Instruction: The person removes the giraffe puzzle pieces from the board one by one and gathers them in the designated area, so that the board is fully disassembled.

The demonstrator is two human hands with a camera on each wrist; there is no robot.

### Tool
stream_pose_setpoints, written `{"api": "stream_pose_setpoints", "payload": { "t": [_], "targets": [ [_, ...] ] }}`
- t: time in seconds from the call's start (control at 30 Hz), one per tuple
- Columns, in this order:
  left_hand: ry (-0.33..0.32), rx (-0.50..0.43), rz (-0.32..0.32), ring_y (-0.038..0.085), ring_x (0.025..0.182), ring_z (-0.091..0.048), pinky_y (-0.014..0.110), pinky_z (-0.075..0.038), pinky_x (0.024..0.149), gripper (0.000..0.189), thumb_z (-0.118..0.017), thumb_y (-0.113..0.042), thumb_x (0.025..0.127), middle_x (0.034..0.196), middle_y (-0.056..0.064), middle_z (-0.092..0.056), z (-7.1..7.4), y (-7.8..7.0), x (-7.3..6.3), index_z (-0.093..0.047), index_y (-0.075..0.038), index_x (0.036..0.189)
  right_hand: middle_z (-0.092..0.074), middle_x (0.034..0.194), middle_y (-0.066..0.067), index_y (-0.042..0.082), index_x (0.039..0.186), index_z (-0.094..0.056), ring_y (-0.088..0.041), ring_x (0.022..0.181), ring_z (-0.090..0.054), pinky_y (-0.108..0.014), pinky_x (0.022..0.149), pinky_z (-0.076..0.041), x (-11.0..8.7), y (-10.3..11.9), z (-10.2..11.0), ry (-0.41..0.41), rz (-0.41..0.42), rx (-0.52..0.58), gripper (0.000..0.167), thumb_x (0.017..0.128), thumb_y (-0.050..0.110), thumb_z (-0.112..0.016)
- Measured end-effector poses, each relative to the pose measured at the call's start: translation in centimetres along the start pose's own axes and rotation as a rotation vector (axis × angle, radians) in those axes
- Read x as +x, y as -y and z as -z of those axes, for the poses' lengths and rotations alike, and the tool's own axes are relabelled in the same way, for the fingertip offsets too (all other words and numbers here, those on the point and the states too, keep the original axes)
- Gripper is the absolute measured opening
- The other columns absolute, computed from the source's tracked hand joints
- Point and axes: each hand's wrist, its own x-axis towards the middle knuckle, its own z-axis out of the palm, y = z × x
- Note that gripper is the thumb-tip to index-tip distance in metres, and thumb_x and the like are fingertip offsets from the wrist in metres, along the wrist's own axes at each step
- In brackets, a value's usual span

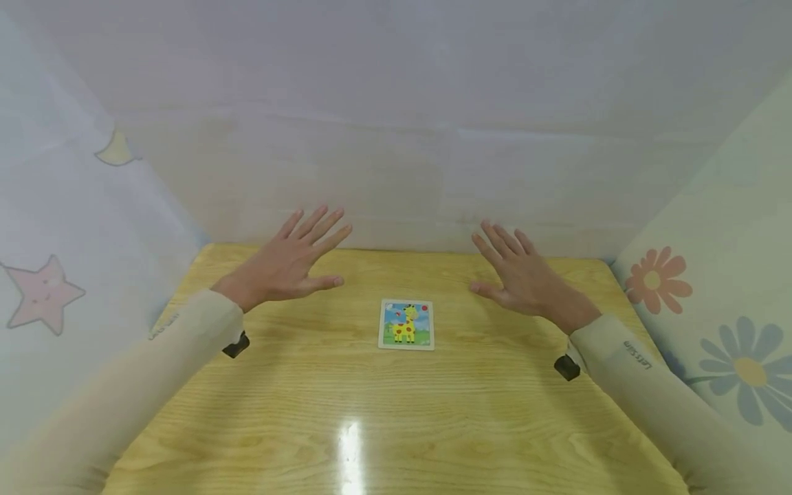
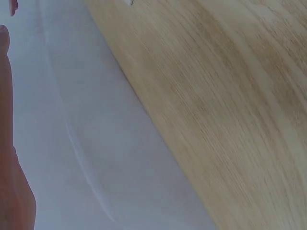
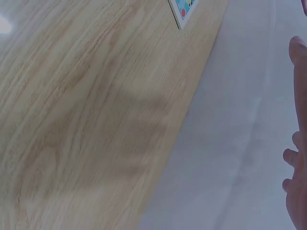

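A small square giraffe picture puzzle (image 1: 406, 324) with a white border lies flat on the wooden table (image 1: 396, 405), between the two hands. To its left, my left hand (image 1: 287, 260) hovers with straight, spread fingers and holds nothing. On the other side my right hand (image 1: 521, 273) is held the same way, palm down, fingers extended, also holding nothing. Only a corner of the puzzle (image 3: 183, 10) shows at the top of the right wrist view, with the right thumb (image 3: 298, 52) at the right edge. In the left wrist view, part of the left hand (image 2: 14, 191) runs along the left edge.
A pale cloth wall (image 1: 396, 172) stands behind the table's far edge. Side cloths carry a pink star (image 1: 45, 294) on the left and a red flower (image 1: 658, 280) and a blue flower (image 1: 745, 371) on the right. Dark wrist devices (image 1: 236, 345) sit under both cuffs.
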Motion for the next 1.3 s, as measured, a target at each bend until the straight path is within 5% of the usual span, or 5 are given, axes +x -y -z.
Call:
{"api": "stream_pose_setpoints", "payload": {
  "t": [0.27, 0.73, 1.03, 1.3],
  "targets": [
    [0.026, -0.058, 0.044, 0.034, 0.171, 0.001, 0.067, -0.006, 0.134, 0.096, -0.056, -0.068, 0.102, 0.183, 0.008, -0.002, -1.6, -0.6, -0.2, -0.010, -0.025, 0.174, 0.000, 0.182, -0.012, 0.017, 0.174, -0.005, -0.043, 0.168, -0.011, -0.070, 0.132, -0.009, 0.9, 0.7, -1.6, 0.009, -0.019, 0.084, 0.094, 0.107, 0.066, -0.048],
    [0.061, -0.212, 0.105, 0.034, 0.170, 0.004, 0.066, -0.002, 0.135, 0.102, -0.058, -0.072, 0.099, 0.183, 0.001, 0.007, -6.8, -2.7, 0.2, -0.011, -0.023, 0.174, -0.007, 0.182, -0.012, 0.015, 0.173, -0.014, -0.038, 0.168, -0.014, -0.067, 0.134, -0.010, 3.4, 4.5, -6.5, 0.041, 0.004, 0.229, 0.091, 0.106, 0.063, -0.051],
    [0.160, -0.320, 0.139, 0.035, 0.170, 0.000, 0.064, -0.004, 0.136, 0.114, -0.065, -0.075, 0.093, 0.183, 0.008, -0.004, -10.3, -4.9, 0.6, -0.013, -0.015, 0.174, -0.027, 0.177, -0.018, 0.010, 0.170, -0.026, -0.042, 0.161, -0.032, -0.067, 0.130, -0.025, 5.8, 7.7, -9.1, 0.081, 0.051, 0.275, 0.088, 0.105, 0.061, -0.056],
    [0.315, -0.372, 0.124, 0.035, 0.170, -0.001, 0.062, -0.003, 0.136, 0.116, -0.059, -0.082, 0.091, 0.183, 0.007, -0.005, -13.1, -6.3, 1.4, -0.013, -0.016, 0.174, -0.048, 0.165, -0.014, 0.013, 0.158, -0.052, -0.036, 0.154, -0.043, -0.063, 0.126, -0.035, 8.1, 10.5, -10.3, 0.146, 0.059, 0.296, 0.063, 0.105, 0.042, -0.069]
  ]
}}
